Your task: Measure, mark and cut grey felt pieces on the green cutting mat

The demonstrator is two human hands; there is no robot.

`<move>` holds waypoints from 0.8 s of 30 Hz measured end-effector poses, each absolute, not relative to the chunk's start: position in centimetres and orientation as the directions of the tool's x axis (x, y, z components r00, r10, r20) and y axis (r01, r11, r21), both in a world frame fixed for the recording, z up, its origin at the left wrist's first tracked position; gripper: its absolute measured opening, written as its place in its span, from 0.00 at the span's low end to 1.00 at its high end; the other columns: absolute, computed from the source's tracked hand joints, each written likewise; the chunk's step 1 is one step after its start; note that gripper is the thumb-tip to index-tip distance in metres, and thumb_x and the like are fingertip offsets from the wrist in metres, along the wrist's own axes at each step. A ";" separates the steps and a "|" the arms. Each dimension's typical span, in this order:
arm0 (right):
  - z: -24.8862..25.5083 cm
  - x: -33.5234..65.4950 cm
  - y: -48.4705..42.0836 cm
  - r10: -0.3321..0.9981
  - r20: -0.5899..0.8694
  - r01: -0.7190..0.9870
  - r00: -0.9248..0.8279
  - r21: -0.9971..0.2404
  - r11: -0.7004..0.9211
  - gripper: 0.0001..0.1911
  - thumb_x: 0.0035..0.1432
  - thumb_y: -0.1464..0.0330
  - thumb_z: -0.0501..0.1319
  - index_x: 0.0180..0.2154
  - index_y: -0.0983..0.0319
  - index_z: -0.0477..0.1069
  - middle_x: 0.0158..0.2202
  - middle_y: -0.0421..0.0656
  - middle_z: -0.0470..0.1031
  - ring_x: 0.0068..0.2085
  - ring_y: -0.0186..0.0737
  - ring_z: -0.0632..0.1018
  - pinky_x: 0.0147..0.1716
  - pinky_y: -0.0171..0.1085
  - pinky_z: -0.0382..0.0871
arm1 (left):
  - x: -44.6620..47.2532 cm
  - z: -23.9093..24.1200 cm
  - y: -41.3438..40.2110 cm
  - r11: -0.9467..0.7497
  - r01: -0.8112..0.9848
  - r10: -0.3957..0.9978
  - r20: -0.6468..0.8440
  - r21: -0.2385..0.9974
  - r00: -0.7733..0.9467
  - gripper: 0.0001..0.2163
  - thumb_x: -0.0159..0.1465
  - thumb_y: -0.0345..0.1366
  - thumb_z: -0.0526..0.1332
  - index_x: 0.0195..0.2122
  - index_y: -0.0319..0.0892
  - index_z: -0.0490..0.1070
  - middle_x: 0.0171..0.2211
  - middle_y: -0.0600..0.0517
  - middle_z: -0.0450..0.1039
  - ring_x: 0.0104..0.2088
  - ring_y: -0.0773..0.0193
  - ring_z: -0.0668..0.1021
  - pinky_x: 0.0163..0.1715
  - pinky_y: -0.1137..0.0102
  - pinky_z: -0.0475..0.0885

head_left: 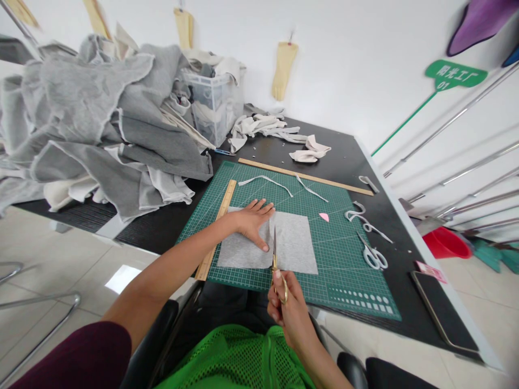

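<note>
A piece of grey fabric [294, 243] lies flat on the green cutting mat [336, 259]. My left hand [254, 220] presses on its left part, palm down with the fingers spread. In my right hand [286, 302] is a pair of gold-handled scissors [274, 260], gripped by the finger loops at the near edge of the fabric. The blades point away from me, along a slit or line near the middle of the cloth. Whether the cloth is parted all the way to its far edge I cannot tell. A wooden ruler [217, 232] lies left of the fabric, under my left forearm.
Grey fabric pieces [81, 102] are heaped at the left beside a clear plastic bin [214, 102]. A long wooden ruler [304, 175] crosses the mat's far edge. White-handled scissors [375, 256], pink chalk [324, 216] and a phone [441, 310] lie at the right.
</note>
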State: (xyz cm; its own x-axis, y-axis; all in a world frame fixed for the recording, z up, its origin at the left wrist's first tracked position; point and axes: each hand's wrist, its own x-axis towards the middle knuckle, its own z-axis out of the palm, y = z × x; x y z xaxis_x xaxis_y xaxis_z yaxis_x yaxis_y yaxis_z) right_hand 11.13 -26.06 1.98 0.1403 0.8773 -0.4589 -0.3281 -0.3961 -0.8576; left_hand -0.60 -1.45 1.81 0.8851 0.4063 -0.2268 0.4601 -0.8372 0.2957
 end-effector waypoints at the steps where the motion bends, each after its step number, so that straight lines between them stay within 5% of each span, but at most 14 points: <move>1: 2.0 11.1 -26.1 0.879 -0.456 -0.334 0.140 -0.857 -0.392 0.22 0.62 0.46 0.60 0.35 0.57 0.59 0.20 0.29 0.59 0.15 0.24 0.56 0.14 0.26 0.44 | -0.6 1.8 -1.4 -0.838 0.459 0.406 -0.225 0.295 0.886 0.62 0.48 0.68 0.60 0.73 0.37 0.30 0.73 0.41 0.25 0.71 0.42 0.30 0.70 0.51 0.32; 24: 2.0 11.9 -26.8 0.896 -0.437 -0.242 0.075 -0.880 -0.408 0.20 0.65 0.48 0.58 0.39 0.57 0.59 0.21 0.30 0.63 0.15 0.25 0.62 0.11 0.24 0.44 | -0.6 1.6 -1.4 -0.840 0.454 0.404 -0.216 0.297 0.889 0.64 0.47 0.71 0.59 0.73 0.35 0.32 0.73 0.41 0.25 0.71 0.41 0.30 0.69 0.50 0.32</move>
